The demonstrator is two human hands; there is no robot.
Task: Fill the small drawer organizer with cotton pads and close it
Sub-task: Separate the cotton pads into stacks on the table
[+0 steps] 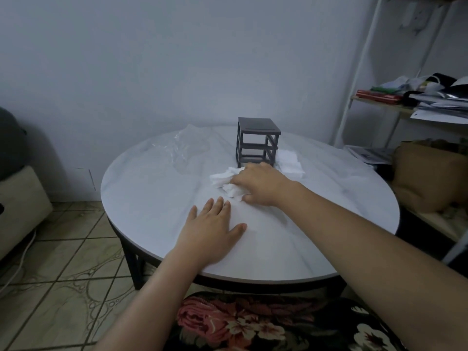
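A small dark grey drawer organizer (257, 141) stands near the far side of the round white table (157, 198); its frame looks hollow, with no drawers seen in it. White cotton pads (222, 181) lie in a loose heap just in front of it, and my right hand (258, 184) grips them with curled fingers. More white cotton pads (291, 162) lie to the right of the organizer. My left hand (212, 231) rests flat on the table, fingers spread, holding nothing.
A crumpled clear plastic bag (188, 148) lies left of the organizer. A white metal shelf (415, 107) with clutter stands at the right, with a brown bag (428, 173) below it. Tiled floor and a beige seat (17, 203) are on the left.
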